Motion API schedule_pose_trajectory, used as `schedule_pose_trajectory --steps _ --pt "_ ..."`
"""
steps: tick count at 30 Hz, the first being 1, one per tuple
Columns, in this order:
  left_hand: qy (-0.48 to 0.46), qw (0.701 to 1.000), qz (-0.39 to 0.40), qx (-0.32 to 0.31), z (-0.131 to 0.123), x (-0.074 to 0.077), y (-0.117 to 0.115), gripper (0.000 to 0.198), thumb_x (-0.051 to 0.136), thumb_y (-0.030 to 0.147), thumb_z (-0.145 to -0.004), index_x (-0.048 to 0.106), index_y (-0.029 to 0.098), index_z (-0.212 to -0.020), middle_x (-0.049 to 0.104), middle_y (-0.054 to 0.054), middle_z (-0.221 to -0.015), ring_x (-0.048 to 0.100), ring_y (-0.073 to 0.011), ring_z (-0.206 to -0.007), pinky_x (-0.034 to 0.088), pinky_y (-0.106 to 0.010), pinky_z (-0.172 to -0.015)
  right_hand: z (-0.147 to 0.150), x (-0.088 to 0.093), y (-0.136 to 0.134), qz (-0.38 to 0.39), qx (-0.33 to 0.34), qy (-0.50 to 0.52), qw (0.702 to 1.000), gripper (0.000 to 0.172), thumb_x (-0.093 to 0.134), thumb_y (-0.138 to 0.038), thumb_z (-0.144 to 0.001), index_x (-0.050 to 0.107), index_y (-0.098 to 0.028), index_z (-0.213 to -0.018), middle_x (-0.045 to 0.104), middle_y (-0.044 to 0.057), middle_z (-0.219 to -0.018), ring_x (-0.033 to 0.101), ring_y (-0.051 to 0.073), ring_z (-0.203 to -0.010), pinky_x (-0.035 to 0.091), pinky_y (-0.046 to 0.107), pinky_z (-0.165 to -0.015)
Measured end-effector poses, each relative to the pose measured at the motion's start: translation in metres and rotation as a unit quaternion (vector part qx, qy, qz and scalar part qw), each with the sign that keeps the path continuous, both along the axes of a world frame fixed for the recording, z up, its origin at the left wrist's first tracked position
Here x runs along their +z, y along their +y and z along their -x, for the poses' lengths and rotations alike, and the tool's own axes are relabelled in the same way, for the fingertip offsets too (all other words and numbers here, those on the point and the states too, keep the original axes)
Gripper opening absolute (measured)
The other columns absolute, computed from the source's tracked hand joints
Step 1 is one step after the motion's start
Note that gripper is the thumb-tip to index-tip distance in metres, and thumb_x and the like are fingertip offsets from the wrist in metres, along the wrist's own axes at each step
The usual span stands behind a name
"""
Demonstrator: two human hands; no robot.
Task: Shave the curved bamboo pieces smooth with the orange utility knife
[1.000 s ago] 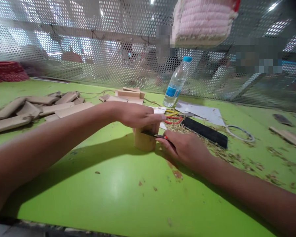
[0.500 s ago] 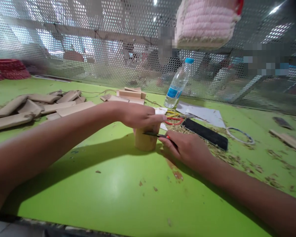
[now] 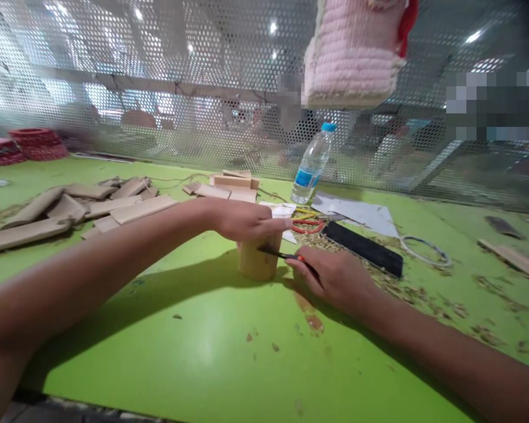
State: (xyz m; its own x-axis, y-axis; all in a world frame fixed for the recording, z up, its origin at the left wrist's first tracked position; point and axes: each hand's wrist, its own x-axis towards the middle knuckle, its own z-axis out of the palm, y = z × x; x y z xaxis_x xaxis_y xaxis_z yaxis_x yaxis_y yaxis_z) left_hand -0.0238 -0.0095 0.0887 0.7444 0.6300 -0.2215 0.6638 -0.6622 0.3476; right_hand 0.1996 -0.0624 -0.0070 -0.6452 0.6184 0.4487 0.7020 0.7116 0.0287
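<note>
A short tan wooden cylinder (image 3: 256, 264) stands upright on the green table (image 3: 211, 346). My left hand (image 3: 242, 220) lies over its top, fingers curled round it, holding it down. My right hand (image 3: 335, 279) rests on the table just to the cylinder's right, closed on a thin dark blade with a red-orange handle (image 3: 282, 255). The blade's tip lies against the cylinder's right side near the rim.
Flat tan wooden pieces (image 3: 70, 205) are heaped at the left, with more wooden pieces (image 3: 229, 185) behind the cylinder. A water bottle (image 3: 311, 164), white paper (image 3: 361, 211), a black strip (image 3: 364, 249), coloured rubber bands (image 3: 308, 223), a wire ring (image 3: 425, 251) and shavings lie right. Perforated metal screen behind.
Both hands and the cylinder keep their pose; the blade stays against the cylinder's side. The view has tilted a little, so everything sits slightly lower in the frame.
</note>
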Motion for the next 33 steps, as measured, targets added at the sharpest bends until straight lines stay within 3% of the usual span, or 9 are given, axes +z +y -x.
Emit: schedule_pose_trajectory --steps 9,13,17,21,26,33 --pt "-0.037 0.998 0.05 -0.029 0.001 -0.009 0.011 0.069 0.022 0.058 -0.1 0.076 0.015 -0.093 0.075 -0.008 -0.09 0.062 -0.0172 -0.077 0.044 -0.025 -0.077 0.01 0.001 0.001 -0.006 -0.043 -0.003 0.999 0.057 0.026 -0.053 -0.104 0.056 -0.018 -0.072 0.059 0.002 -0.058 0.041 0.012 -0.047 0.018 0.027 -0.052" --pt "-0.04 0.997 0.049 -0.036 0.002 -0.008 0.011 0.067 0.025 0.058 -0.1 0.076 0.015 -0.093 0.074 -0.008 -0.09 0.061 -0.0183 -0.079 0.044 -0.025 -0.077 0.009 0.004 0.001 0.024 -0.048 -0.015 0.998 0.058 0.024 -0.054 -0.104 0.057 -0.018 -0.074 0.061 0.003 -0.06 0.043 0.012 -0.048 0.017 0.027 -0.052" --pt "0.006 1.0 -0.018 0.014 0.002 -0.004 0.006 0.069 0.023 0.06 -0.099 0.071 0.012 -0.083 0.07 -0.011 -0.081 0.058 -0.0191 -0.07 0.043 -0.028 -0.068 0.008 0.003 -0.003 0.063 -0.02 -0.077 0.995 0.055 0.027 -0.054 -0.104 0.059 -0.02 -0.075 0.062 0.001 -0.06 0.042 0.012 -0.046 0.012 0.028 -0.051" --pt "0.03 0.999 -0.027 0.031 0.003 -0.001 0.002 0.071 0.022 0.063 -0.098 0.067 0.013 -0.075 0.066 -0.01 -0.073 0.055 -0.0181 -0.065 0.041 -0.028 -0.064 0.003 -0.001 -0.004 0.044 0.003 -0.065 0.997 0.052 0.031 -0.052 -0.103 0.06 -0.02 -0.075 0.064 0.001 -0.062 0.043 0.012 -0.047 0.013 0.028 -0.051" --pt "0.014 1.0 0.001 0.017 0.003 -0.002 0.002 0.072 0.02 0.062 -0.099 0.069 0.013 -0.079 0.068 -0.008 -0.076 0.056 -0.0165 -0.067 0.042 -0.026 -0.065 -0.002 -0.002 0.004 -0.013 -0.022 0.018 1.0 0.053 0.03 -0.049 -0.104 0.058 -0.018 -0.071 0.059 0.001 -0.059 0.043 0.012 -0.049 0.02 0.027 -0.052" --pt "-0.013 1.0 0.008 0.001 0.004 -0.006 0.008 0.066 0.024 0.056 -0.099 0.073 0.012 -0.092 0.072 -0.009 -0.086 0.059 -0.0172 -0.073 0.043 -0.024 -0.07 0.001 0.003 0.009 0.025 -0.044 0.005 0.999 0.054 0.028 -0.053 -0.104 0.057 -0.018 -0.074 0.061 0.002 -0.063 0.047 0.013 -0.052 0.02 0.028 -0.054"
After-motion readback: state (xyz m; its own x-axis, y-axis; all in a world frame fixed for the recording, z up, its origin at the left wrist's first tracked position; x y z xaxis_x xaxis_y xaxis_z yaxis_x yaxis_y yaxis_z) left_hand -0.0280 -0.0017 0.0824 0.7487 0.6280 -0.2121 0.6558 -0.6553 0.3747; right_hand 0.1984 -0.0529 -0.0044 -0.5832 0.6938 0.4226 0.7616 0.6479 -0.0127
